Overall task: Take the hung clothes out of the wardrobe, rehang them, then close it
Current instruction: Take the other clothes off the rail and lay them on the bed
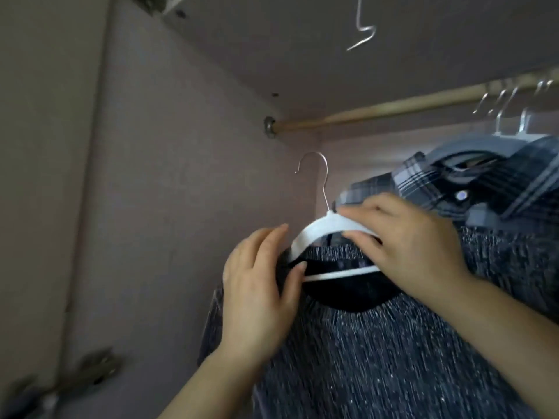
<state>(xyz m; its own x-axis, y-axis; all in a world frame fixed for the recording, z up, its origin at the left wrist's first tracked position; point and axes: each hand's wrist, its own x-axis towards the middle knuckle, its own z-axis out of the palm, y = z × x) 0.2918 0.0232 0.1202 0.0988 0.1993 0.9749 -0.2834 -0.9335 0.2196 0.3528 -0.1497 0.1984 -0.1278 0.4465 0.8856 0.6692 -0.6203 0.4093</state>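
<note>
Below the rail [378, 108], and not yet on it, we have the white hanger [314, 234] with the dark knit top [378, 343] draped over it; its metal hook [314, 164] stands upright under the rail's bracket end, apart from the wood, its open side facing away from the shirts hung further along the rail; our right hand [414, 246] pinches the hanger's upper arm close to the neck, fingers curled over the top and thumb beneath; our left hand [257, 285] lies against the shoulder of the top on the bracket side, fingers mostly straight, gripping nothing that we can see; the hanger's long axis runs roughly along the rail, tilted down toward the bracket; the plaid shirt [453, 182] hangs from the rail just beside our right hand; we judge that the hook must rise above the rail and drop over it, and the right hand, nearer the hook, would lead
</note>
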